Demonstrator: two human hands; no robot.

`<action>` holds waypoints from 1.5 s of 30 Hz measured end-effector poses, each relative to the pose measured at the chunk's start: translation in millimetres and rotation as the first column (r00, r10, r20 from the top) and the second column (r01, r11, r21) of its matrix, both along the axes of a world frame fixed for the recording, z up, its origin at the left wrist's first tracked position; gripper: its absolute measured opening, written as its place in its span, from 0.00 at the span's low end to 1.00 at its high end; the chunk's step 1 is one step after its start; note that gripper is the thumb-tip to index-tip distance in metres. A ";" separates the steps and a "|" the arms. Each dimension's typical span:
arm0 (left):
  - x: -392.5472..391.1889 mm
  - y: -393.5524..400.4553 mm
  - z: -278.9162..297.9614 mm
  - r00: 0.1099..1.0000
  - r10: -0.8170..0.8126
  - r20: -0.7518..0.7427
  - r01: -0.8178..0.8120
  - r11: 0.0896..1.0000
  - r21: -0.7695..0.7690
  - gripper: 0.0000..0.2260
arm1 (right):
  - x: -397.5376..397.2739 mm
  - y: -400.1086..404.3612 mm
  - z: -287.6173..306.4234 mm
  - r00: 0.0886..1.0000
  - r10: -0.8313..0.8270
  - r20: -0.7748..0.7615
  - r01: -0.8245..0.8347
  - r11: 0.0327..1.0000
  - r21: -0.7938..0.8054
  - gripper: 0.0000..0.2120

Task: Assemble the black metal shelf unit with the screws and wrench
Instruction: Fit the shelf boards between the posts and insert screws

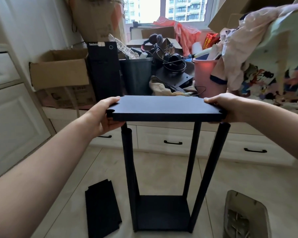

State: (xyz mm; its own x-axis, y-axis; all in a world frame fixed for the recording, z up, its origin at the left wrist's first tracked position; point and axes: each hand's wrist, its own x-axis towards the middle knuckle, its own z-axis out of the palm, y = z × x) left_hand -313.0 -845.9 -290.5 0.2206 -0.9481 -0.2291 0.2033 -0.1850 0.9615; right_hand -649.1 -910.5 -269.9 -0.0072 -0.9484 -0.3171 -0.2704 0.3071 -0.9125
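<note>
The black shelf panel (165, 107) is held level above the four upright posts (212, 169), its notched corners near the post tops but not yet seated — the front posts stand just below the front notches. To seat it well, I would lower it evenly, keeping it flat so every corner notch meets its post at once, and steady the leaning right front post first. The panel is matte, dark and flat, with a thick front edge. The left hand (104, 117) grips its left end, the right hand (225, 107) its right end. Below, the bottom shelf (163, 212) rests on the floor, a spare panel (101, 208) lying beside it
</note>
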 end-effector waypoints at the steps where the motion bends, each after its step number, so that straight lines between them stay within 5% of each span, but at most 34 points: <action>1: -0.2 -3.8 -4.0 1.000 -0.005 0.005 0.005 1.000 0.007 0.09 | -1.1 -2.6 -4.5 1.000 -0.014 -0.011 0.014 1.000 -0.008 0.06; 10: -12.6 -21.3 -30.0 0.998 0.008 -0.066 -0.006 0.999 0.033 0.05 | -11.1 -14.4 -26.9 0.990 -0.085 -0.110 0.086 0.996 0.003 0.09; 20: -15.5 -19.9 -33.5 0.994 0.035 -0.100 -0.037 0.999 -0.022 0.07 | -11.4 -11.5 -32.0 0.994 -0.065 0.090 0.064 0.998 0.011 0.08; 45: -8.2 -31.9 -30.3 0.997 0.056 0.054 -0.057 0.998 0.012 0.09 | -7.6 -22.8 -19.2 0.997 -0.055 0.063 0.060 0.995 -0.074 0.06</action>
